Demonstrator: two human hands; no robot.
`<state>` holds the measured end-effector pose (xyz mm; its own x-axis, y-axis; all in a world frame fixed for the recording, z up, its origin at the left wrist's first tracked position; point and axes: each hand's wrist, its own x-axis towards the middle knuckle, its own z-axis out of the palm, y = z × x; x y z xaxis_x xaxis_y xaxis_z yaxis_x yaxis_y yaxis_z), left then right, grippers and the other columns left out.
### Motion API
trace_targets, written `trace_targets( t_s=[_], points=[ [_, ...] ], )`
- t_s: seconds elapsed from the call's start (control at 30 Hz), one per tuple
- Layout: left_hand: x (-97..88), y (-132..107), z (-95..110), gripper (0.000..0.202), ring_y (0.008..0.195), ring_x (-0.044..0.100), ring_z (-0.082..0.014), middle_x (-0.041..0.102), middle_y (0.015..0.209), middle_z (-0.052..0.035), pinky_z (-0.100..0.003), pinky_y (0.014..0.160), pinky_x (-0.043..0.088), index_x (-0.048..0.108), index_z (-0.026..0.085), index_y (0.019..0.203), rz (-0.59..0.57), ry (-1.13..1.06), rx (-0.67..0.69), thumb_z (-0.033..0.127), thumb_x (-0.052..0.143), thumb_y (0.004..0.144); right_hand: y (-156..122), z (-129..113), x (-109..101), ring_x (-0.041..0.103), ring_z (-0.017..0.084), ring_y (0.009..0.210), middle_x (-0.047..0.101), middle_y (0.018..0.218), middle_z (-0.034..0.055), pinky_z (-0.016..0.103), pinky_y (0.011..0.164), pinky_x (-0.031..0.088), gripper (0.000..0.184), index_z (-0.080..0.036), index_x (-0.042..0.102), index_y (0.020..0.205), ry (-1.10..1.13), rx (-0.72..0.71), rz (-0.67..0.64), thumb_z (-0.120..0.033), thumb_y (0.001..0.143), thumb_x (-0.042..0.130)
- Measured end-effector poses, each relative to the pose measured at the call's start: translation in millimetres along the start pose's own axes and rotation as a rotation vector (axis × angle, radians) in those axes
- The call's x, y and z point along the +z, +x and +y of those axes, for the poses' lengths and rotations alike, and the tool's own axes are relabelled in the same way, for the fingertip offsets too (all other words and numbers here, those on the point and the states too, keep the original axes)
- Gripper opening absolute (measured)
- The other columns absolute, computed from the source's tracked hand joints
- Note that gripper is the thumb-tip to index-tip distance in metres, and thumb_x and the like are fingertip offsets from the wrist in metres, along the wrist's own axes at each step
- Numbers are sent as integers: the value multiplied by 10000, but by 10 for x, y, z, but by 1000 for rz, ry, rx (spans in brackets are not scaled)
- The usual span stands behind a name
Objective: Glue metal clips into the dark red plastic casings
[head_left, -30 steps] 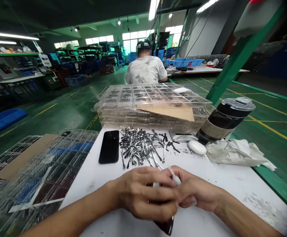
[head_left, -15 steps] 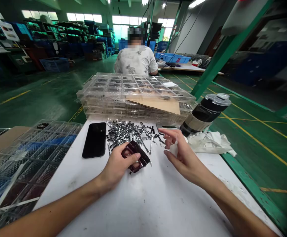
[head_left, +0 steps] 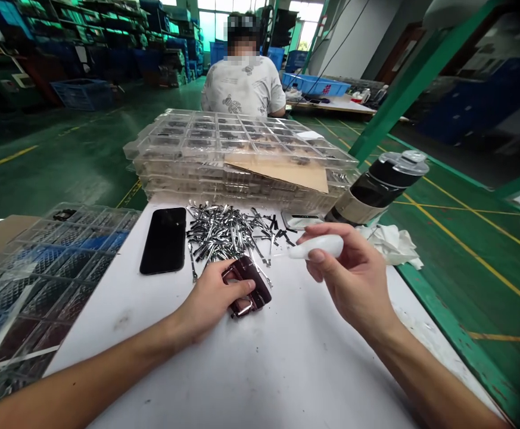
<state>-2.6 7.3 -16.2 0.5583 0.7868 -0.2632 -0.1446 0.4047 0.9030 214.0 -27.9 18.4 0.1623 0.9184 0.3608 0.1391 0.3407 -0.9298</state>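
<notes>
held: left hand [head_left: 210, 301] — maroon part [head_left: 260, 290] | right hand [head_left: 361, 275] — white thin-tipped tool [head_left: 321, 244]

**White tabletop [head_left: 295, 381] under a heap of shiny metal pieces [head_left: 224, 235]**

Carries the heap just beyond the left hand [head_left: 212, 298], with a black phone [head_left: 163, 241] to that hand's far left. Beyond both, bears stacked clear compartment trays [head_left: 183, 186]. Past the right hand [head_left: 358, 268], supports a dark bottle [head_left: 369, 193] and crumpled white tissue [head_left: 396, 243]. Left of the left forearm, shows a faint smudge [head_left: 123, 320].
</notes>
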Motion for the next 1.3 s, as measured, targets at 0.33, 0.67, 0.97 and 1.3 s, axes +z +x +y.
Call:
trace_targets(
  t_s=[0.33,0.67,0.97,1.3],
  points=[
    [-4,0,22,166,549,465,-103,546,626,25,-241,510,364,564,151,834,-33,83,-29,238,701,871,-83,70,123,706,163,683,744,941,45,312,621,627,95,-204,694,976,112,40,-17,-267,916,733],
    [-6,4,38,184,550,480,-110,551,614,30,-243,518,377,535,160,825,-12,106,-51,227,703,861,-74,96,123,718,168,678,747,923,62,309,623,644,90,-178,709,947,100,41,-40,-260,918,731],
    [7,-8,49,191,543,474,-109,545,607,35,-240,505,371,528,167,810,-11,109,-47,232,698,868,-97,90,141,716,164,680,735,934,56,302,618,643,62,-191,716,962,105,28,-50,-238,923,724],
    [0,4,32,185,553,468,-113,532,594,37,-248,523,371,527,171,803,-31,117,-41,235,681,881,-101,86,125,712,165,680,728,921,53,306,616,643,65,-191,715,957,90,11,-50,-245,922,725]
  ],
)
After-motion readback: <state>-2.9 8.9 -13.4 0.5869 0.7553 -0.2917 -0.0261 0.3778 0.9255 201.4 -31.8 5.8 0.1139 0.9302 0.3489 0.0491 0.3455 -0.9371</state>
